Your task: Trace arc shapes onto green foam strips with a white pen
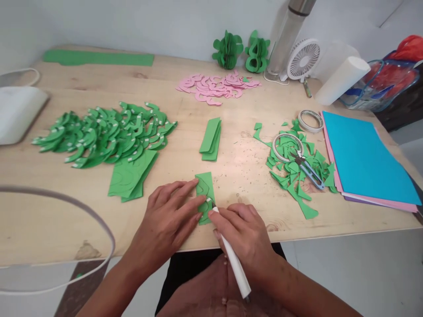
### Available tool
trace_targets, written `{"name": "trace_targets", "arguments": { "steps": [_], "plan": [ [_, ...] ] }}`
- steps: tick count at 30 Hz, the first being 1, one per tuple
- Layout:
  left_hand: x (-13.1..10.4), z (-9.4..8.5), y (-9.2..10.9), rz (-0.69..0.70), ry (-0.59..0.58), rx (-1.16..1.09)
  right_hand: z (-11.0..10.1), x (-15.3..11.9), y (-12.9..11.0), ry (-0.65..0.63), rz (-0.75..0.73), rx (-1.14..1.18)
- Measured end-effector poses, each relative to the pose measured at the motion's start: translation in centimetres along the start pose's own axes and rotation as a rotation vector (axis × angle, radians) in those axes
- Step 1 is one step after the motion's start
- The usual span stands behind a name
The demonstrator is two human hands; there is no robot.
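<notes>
My right hand (243,231) is closed round a white pen (234,262), its tip on a small green paper rectangle (206,185) near the table's front edge. Dark curved lines run across that paper, and a small white patch shows beside the pen tip. From the left, my left hand (170,215) lies with fingers stretched out, fingertips pressing the paper down and covering part of it. Just beyond rests a folded green strip (210,138). Green folded sheets with drawn outlines (127,176) lie farther left, touching a heap of curved green cut-outs (112,132) with white patches.
To the right are green scraps (307,204), tape rolls (311,121), small blue-handled snips (312,173) and coloured sheets (366,154). Pink cut-outs (214,86), green paper shapes (228,50) and a white fan (303,59) stand behind. A white cable (99,220) loops at the left.
</notes>
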State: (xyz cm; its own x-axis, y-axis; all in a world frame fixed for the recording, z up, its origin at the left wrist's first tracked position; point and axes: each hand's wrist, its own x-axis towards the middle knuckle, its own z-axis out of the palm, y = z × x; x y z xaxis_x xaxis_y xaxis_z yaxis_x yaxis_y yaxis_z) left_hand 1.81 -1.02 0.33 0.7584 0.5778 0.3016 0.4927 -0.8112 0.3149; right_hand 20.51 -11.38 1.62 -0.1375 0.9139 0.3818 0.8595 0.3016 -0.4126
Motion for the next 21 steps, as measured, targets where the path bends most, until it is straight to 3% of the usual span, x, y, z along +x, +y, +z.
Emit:
{"name": "trace_targets", "arguments": {
  "steps": [6, 11, 15, 21],
  "plan": [
    [-0.1, -0.1, 0.0, -0.022, -0.013, -0.003, -0.3, 0.1, 0.0, 0.034, 0.004, 0.051],
    [0.0, -0.2, 0.0, -0.035, -0.023, -0.015, -1.5, 0.8, 0.4, 0.137, 0.182, 0.336],
    [0.0, -0.2, 0.0, -0.028, -0.016, -0.005, -1.6, 1.5, 0.6, 0.147, 0.3, 0.505],
    [0.1, -0.2, 0.1, -0.027, -0.026, -0.005, -1.2, 2.2, 0.4, 0.104, 0.369, 0.477]
  ]
}}
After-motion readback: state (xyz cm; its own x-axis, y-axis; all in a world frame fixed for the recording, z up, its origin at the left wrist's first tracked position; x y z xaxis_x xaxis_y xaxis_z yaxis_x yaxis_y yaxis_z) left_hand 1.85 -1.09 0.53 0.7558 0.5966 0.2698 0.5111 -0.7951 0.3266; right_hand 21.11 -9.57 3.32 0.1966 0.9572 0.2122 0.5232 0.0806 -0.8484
